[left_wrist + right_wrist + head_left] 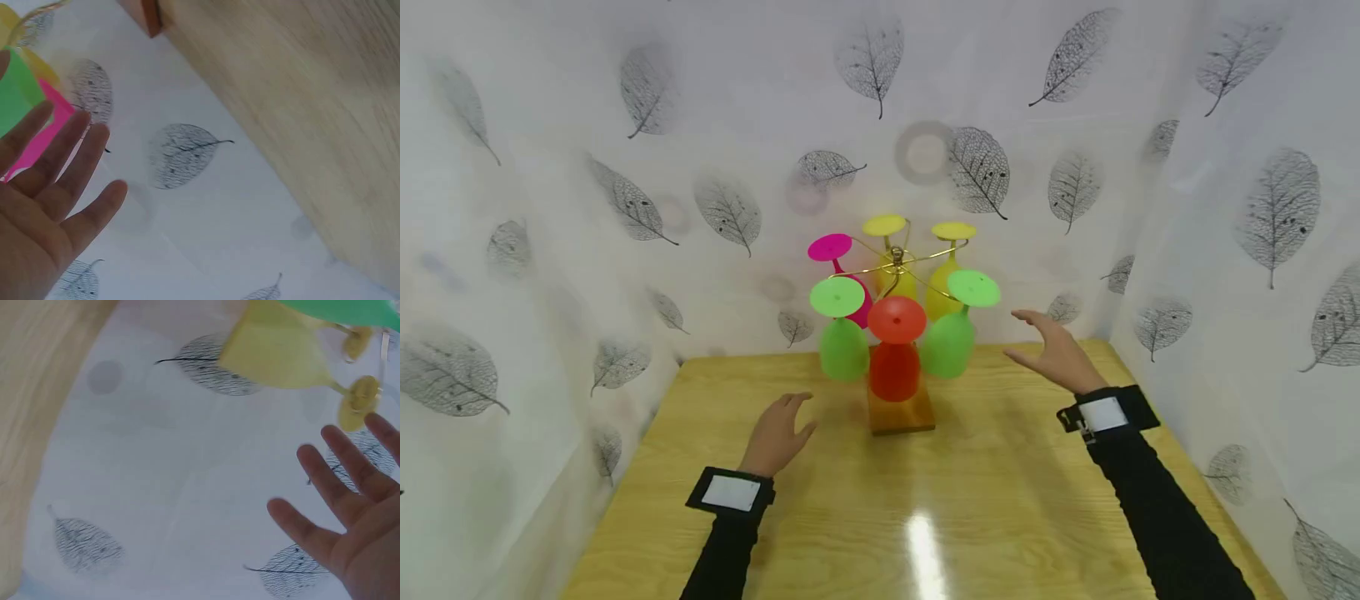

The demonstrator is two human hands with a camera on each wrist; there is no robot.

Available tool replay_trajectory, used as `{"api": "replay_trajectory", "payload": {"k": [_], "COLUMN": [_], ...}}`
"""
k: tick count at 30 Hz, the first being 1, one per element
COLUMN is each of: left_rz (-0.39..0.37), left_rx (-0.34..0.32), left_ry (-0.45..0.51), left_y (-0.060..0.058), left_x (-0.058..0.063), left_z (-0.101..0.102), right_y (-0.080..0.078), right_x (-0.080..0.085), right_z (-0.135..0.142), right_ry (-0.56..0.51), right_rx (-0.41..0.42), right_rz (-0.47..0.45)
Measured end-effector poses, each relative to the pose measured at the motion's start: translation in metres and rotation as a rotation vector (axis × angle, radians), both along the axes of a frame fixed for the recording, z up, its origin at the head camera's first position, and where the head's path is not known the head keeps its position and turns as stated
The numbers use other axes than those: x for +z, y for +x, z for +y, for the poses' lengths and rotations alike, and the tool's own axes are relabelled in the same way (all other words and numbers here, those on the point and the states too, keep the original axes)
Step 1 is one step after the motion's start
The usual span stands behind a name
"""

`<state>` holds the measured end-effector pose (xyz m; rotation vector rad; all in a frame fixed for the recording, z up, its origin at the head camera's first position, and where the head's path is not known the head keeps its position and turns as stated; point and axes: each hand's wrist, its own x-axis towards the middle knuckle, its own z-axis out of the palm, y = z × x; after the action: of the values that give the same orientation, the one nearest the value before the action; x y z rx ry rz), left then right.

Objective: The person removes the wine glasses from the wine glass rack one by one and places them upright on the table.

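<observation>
Gold-coloured wire forms the arms of a rack [897, 257], which stands towards the back of the table [850, 517] on a wooden base [901, 418]. Only the head view takes in the full ring of six stemmed glasses hanging upside down from it: a red glass [895, 372] in front, a left green glass [844, 350] and a right green glass [949, 345] flanking it, a pink glass [830, 247] behind on the left, and two yellow glasses [942, 293] at the back.

The left hand [777, 438] is held over the table, left of the base and nearest the left green glass; the right hand [1062, 357] is to the right of the rack, nearest the right green glass. Both are empty, fingers loosely extended, and apart from the glasses.

The head view shows the backs of the hands; each wrist view shows a palm with spread fingers. The left wrist view adds pink and green close behind the fingertips, plus one corner of the base. The right wrist view reveals a yellow bowl side-on and the leaf-printed sheet [169, 456] beyond, the red glass being out of its frame.
</observation>
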<state>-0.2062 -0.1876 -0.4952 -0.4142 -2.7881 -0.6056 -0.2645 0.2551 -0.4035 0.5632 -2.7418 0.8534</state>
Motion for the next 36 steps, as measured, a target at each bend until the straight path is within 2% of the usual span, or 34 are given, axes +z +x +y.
{"api": "replay_trajectory", "payload": {"k": [5,9,12,15,20,24,29,36], "left_rz": [-0.079,-0.107,-0.101,-0.085,-0.107,-0.152,-0.144,-0.128], "left_rx": [-0.074,-0.136,-0.192,-0.231,-0.223,-0.207,-0.203,-0.184], "left_ry": [0.007,0.033,0.042,0.038,0.016,0.037,0.045,0.049], "left_y": [0.014,0.013,0.011,0.013,0.02,0.027,0.035,0.045], "left_x": [0.002,0.002,0.0,-0.003,-0.014,-0.019,-0.025,-0.03], "left_z": [0.02,0.038,0.051,0.062,0.072,0.074,0.073,0.07], "right_y": [-0.014,-0.034,-0.047,-0.053,-0.053,-0.049,-0.047,-0.058], "right_x": [0.063,0.099,0.114,0.12,0.118,0.118,0.125,0.131], "right_z": [-0.008,-0.029,-0.041,-0.047,-0.049,-0.049,-0.051,-0.067], "right_ry": [-0.101,-0.074,-0.046,-0.019,0.034,0.062,0.126,0.248], "right_rx": [0.225,0.294,0.309,0.324,0.348,0.342,0.355,0.41], "right_rz": [0.008,0.006,-0.03,-0.057,-0.069,-0.046,-0.037,-0.038]}}
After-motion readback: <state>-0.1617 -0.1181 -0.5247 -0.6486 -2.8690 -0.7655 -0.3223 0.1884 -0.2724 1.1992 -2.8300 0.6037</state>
